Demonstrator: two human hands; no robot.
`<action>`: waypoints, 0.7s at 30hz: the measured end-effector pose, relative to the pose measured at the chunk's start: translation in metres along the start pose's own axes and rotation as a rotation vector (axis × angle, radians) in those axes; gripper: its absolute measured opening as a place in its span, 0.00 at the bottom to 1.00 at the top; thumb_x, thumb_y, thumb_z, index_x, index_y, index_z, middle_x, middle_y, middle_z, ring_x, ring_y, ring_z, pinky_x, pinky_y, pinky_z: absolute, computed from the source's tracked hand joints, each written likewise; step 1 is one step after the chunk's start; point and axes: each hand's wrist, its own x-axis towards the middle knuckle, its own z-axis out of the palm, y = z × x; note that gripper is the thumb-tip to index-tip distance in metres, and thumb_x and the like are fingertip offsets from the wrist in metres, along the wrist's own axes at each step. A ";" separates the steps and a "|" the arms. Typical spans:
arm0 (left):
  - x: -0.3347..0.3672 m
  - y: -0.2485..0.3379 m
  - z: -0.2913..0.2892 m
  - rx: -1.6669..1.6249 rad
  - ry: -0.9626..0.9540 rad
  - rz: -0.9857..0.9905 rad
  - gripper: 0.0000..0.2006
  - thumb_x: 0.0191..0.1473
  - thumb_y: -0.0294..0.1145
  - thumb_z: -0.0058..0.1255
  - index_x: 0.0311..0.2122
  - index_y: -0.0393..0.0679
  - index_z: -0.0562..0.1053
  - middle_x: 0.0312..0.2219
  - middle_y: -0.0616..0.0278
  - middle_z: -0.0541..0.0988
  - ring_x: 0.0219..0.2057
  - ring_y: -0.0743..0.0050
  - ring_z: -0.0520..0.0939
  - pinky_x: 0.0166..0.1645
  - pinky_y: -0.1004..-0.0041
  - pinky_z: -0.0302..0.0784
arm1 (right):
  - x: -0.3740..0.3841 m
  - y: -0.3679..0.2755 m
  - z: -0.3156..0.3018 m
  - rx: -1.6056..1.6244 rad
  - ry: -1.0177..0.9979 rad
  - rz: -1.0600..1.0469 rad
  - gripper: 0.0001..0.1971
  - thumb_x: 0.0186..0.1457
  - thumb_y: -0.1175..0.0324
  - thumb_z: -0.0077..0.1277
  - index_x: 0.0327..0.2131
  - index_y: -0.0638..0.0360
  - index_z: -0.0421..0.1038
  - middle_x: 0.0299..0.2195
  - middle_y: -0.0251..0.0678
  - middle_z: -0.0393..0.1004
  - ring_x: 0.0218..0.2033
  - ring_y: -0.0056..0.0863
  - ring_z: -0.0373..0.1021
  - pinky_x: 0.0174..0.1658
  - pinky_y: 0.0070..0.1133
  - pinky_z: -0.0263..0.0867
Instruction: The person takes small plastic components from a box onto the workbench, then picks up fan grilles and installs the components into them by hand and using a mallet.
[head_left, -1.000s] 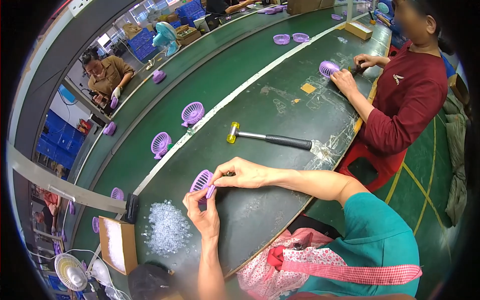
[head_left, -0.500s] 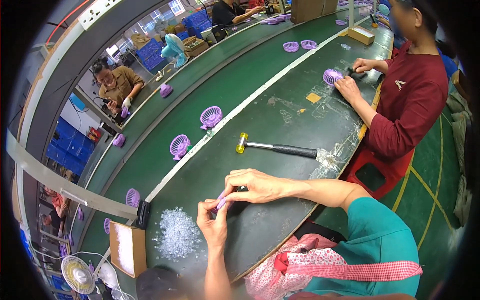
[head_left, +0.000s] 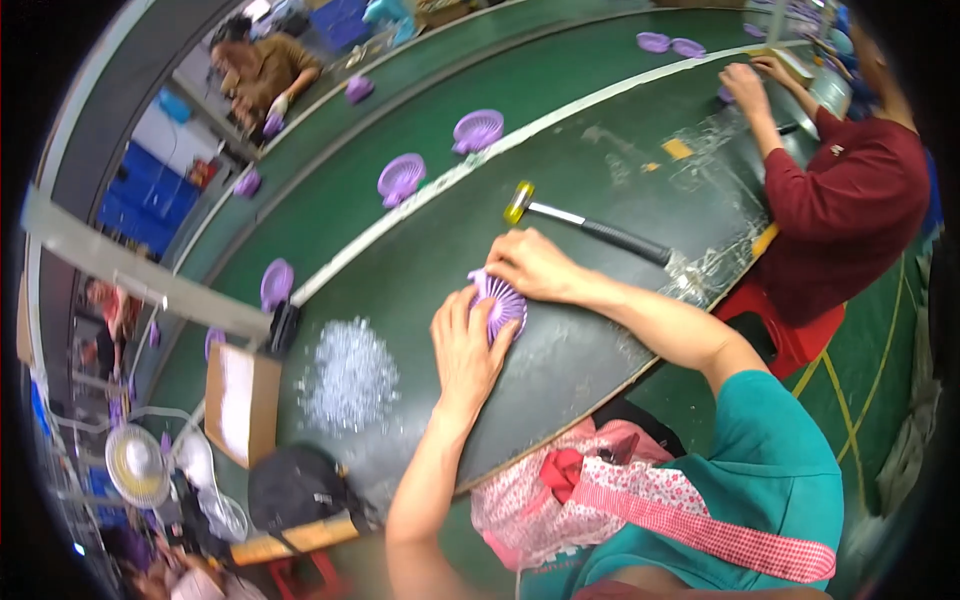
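Purple fan grille point(head_left: 499, 303): flat on the dark worktop point(head_left: 600, 180), ribbed face up. Left hand point(head_left: 465, 350) just nearer than the grille, fingers spread against its near edge. Right hand point(head_left: 533, 265) pressing its far rim, apparently gripping. Beyond the grille: mallet point(head_left: 585, 222), handle running rightward.

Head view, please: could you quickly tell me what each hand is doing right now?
Left hand: open, palm and fingers against the purple fan grille.
Right hand: fingers curled on the grille's top edge, holding it on the table.
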 end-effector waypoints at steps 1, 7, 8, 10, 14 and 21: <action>-0.004 -0.001 0.000 0.024 -0.019 -0.019 0.24 0.46 0.38 0.65 0.47 0.40 0.71 0.49 0.52 0.72 0.52 0.48 0.71 0.56 0.56 0.65 | 0.004 -0.012 -0.009 -0.068 -0.062 -0.038 0.07 0.54 0.67 0.55 0.29 0.61 0.76 0.29 0.42 0.76 0.36 0.43 0.72 0.40 0.35 0.67; -0.009 0.001 -0.003 0.052 -0.033 -0.037 0.22 0.47 0.38 0.64 0.46 0.40 0.73 0.49 0.53 0.72 0.53 0.51 0.72 0.55 0.58 0.70 | -0.006 -0.020 -0.021 -0.071 -0.189 0.001 0.11 0.54 0.67 0.57 0.39 0.61 0.75 0.43 0.38 0.73 0.48 0.37 0.66 0.53 0.32 0.58; -0.010 0.002 -0.003 0.051 -0.031 -0.036 0.22 0.47 0.38 0.64 0.45 0.40 0.73 0.49 0.53 0.73 0.53 0.52 0.72 0.54 0.58 0.70 | -0.007 -0.019 -0.022 -0.070 -0.190 0.005 0.11 0.54 0.67 0.57 0.39 0.61 0.75 0.43 0.38 0.73 0.48 0.37 0.66 0.53 0.32 0.58; -0.010 0.004 -0.002 0.048 -0.033 -0.037 0.22 0.47 0.38 0.64 0.46 0.40 0.73 0.49 0.53 0.73 0.53 0.52 0.72 0.54 0.59 0.71 | -0.007 -0.020 -0.025 -0.039 -0.203 0.028 0.11 0.54 0.67 0.56 0.39 0.62 0.75 0.43 0.39 0.73 0.48 0.37 0.66 0.53 0.32 0.58; -0.010 0.008 -0.003 0.045 -0.024 -0.059 0.21 0.46 0.35 0.64 0.46 0.42 0.74 0.50 0.56 0.74 0.52 0.53 0.74 0.53 0.60 0.74 | -0.008 -0.020 -0.031 -0.001 -0.237 0.064 0.11 0.54 0.66 0.57 0.39 0.62 0.75 0.44 0.38 0.73 0.49 0.37 0.65 0.54 0.32 0.58; -0.011 0.008 -0.001 0.041 -0.026 -0.045 0.21 0.46 0.34 0.64 0.46 0.42 0.74 0.49 0.56 0.74 0.52 0.54 0.74 0.53 0.61 0.74 | -0.012 -0.031 -0.020 -0.230 -0.059 -0.054 0.04 0.53 0.72 0.54 0.30 0.63 0.75 0.35 0.35 0.74 0.42 0.34 0.67 0.49 0.29 0.58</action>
